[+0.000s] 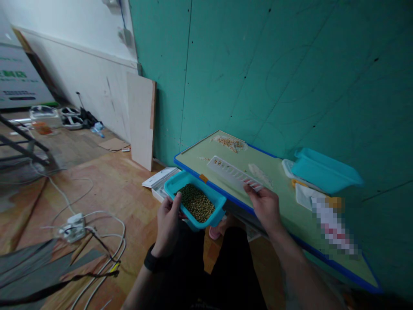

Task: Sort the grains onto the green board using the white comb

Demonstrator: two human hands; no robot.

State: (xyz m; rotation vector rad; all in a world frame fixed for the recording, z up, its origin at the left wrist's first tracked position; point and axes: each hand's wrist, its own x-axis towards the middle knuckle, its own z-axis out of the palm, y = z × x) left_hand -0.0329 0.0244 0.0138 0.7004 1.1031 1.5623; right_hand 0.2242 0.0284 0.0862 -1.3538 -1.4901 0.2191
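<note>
My left hand (168, 221) grips the near left edge of a teal plastic tub (220, 207), thumb over the rim. Green and tan dried peas or beans (196, 203) lie in the tub, which is beside the table's blue edge. A long white slotted plastic tray (229, 172) is held at its right end by my right hand (266, 206), over the light green tabletop (287, 202). A few tan bits show at the tray's far left slots. Beyond the tray is a heap of yellow-orange kernels (229, 143) with pale grains. Another pale grain streak (260, 173) lies behind it.
On the table's right stand another teal tub (325, 170), tilted, and a blurred packet (334, 228). A green wall (258, 64) rises behind the table. To my left, a power strip (73, 227) and cables lie on the floor; a board (141, 120) leans on the wall.
</note>
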